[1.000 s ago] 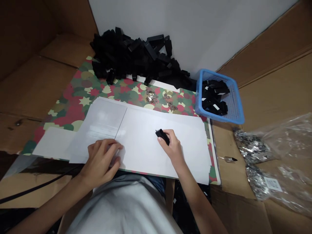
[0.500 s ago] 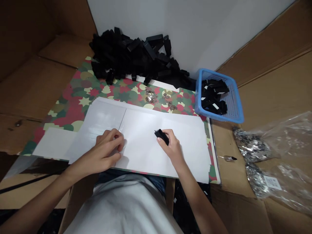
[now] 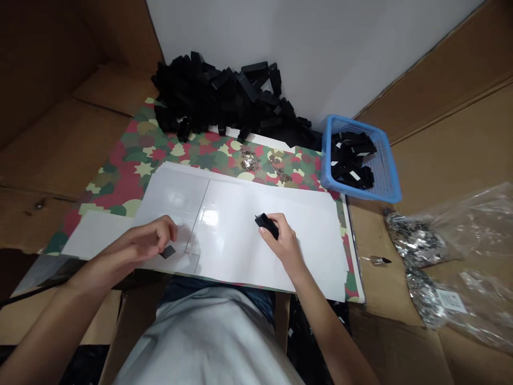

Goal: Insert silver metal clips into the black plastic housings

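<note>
My right hand [image 3: 282,240] is closed around a small black plastic block [image 3: 266,225], with a thin pin-like bit sticking up at its far end. It is above the white sheet [image 3: 240,235]. Over the left part of the sheet, my left hand [image 3: 150,240] has its thumb and bent fingers together at the edge of a small dark grey square piece [image 3: 168,252]. The piece seems pinched there, though the fingers partly cover the contact. Beneath this hand lies a clear glossy sheet [image 3: 176,192] with a dark edge line.
A heap of black plastic blocks [image 3: 224,101] lies against the wall. Small metal parts [image 3: 250,161] sit on the patterned cover [image 3: 140,160]. To the right are a blue basket [image 3: 388,166] holding black parts, bags of shiny metal pieces [image 3: 417,246] and a dark-tipped tool [image 3: 380,261].
My left hand has moved left and its thumb and fingers are now at the grey piece, which was not visible before. My right hand still holds the black block in nearly the same place.
</note>
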A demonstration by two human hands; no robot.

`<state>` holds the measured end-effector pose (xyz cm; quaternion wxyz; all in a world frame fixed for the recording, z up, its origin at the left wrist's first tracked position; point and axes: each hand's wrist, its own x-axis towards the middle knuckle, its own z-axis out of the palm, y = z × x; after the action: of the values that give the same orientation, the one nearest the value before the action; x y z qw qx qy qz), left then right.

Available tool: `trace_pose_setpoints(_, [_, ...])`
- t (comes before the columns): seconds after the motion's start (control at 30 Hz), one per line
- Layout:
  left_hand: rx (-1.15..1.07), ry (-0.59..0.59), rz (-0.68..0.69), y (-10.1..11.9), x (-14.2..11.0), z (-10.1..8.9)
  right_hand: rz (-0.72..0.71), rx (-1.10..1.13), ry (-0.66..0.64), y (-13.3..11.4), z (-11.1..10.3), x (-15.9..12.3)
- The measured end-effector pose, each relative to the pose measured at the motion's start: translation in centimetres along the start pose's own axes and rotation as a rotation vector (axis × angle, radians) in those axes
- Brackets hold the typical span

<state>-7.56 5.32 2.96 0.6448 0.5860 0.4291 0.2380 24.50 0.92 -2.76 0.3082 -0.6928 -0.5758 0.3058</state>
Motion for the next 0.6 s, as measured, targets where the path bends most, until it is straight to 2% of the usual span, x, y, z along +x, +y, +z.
trace_pose_setpoints(0.07, [-0.107, 0.068, 0.042, -0.2, -0.2, 0.0, 0.002, 0.037, 0.000, 0.1, 0.0, 0.0])
trace_pose_setpoints(0.17, [-0.212, 0.130, 0.093, -0.4, -0.1, 0.8, 0.015, 0.210, 0.031, -0.1, -0.3, -0.1])
trace_pose_setpoints(0.27, [-0.299, 0.181, 0.102, -0.3, 0.7, 2.9, 0.093, 0.449, 0.027, -1.2, -1.1, -0.7])
trace_pose_setpoints(0.37, [-0.355, 0.231, 0.111, 0.3, 2.0, 6.1, 0.165, 0.669, -0.079, -3.2, -1.4, -1.7])
trace_pose_setpoints(0.47, [-0.450, 0.228, 0.108, 1.0, 3.3, 9.3, 0.225, 0.867, -0.144, -5.1, -0.1, -2.4])
trace_pose_setpoints(0.6, [-0.627, 0.143, 0.072, 1.3, 4.4, 12.0, 0.357, 1.086, -0.047, -6.8, 2.8, -2.7])
